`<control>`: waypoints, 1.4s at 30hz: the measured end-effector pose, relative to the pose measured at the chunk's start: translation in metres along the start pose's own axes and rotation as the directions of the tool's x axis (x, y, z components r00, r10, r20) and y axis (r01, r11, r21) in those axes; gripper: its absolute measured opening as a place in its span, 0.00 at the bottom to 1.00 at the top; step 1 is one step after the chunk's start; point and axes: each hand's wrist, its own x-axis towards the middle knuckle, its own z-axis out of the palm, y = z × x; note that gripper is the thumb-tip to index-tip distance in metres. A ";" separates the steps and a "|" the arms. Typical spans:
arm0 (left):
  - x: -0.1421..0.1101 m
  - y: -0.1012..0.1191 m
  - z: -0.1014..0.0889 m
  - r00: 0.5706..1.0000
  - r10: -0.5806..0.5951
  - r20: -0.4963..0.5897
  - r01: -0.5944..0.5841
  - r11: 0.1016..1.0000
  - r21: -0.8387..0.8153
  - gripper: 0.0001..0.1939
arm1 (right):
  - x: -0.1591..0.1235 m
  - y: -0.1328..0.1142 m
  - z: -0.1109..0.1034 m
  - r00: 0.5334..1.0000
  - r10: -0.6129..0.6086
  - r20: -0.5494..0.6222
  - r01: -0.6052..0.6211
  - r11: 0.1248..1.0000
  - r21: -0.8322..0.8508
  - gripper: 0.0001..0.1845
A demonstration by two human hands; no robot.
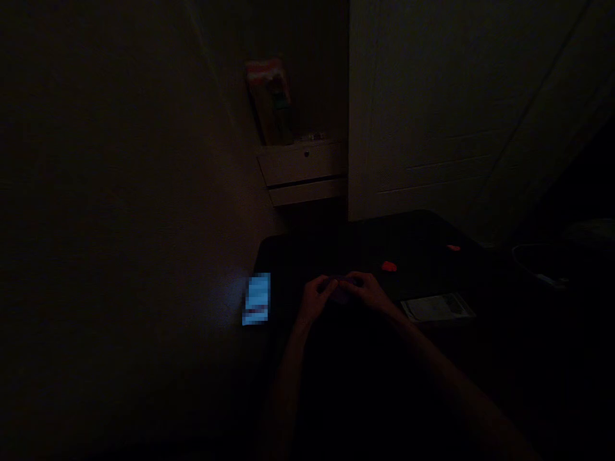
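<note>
One dim purple item point(341, 294) being held over a black table point(418, 234), its edges being pinched by the fingers of the left hand point(315, 296) and right hand point(369, 290), two red pieces point(389, 266) lying rightward

Dim purple object point(342, 294), partly hidden between the fingers point(329, 291).

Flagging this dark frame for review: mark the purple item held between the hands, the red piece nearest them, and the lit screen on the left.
Purple item point(342, 295): head view, the middle of its visible part.
Red piece point(389, 266): head view, its middle.
Lit screen point(257, 298): head view, middle of its blurred face.
</note>
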 end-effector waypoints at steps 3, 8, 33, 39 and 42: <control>0.001 0.000 0.001 1.000 -0.004 -0.004 0.004 1.000 -0.023 0.19 | 0.001 0.002 0.000 1.000 0.002 -0.017 -0.002 1.000 0.000 0.18; 0.001 0.002 -0.004 0.999 0.005 -0.048 -0.005 1.000 0.002 0.17 | 0.000 0.000 0.004 1.000 -0.021 0.001 0.021 1.000 -0.002 0.18; 0.000 0.001 0.002 0.998 -0.016 -0.056 0.013 0.999 -0.043 0.19 | 0.001 -0.001 0.003 0.993 0.018 -0.114 -0.014 0.999 0.040 0.22; -0.001 -0.002 0.001 0.999 -0.042 0.003 0.041 0.999 0.032 0.18 | 0.002 -0.003 0.003 0.988 0.057 -0.145 -0.038 0.991 0.126 0.22; -0.002 -0.003 -0.002 0.999 -0.045 0.009 0.044 0.999 0.026 0.17 | 0.001 -0.006 0.003 0.992 0.052 -0.112 -0.040 0.993 0.110 0.21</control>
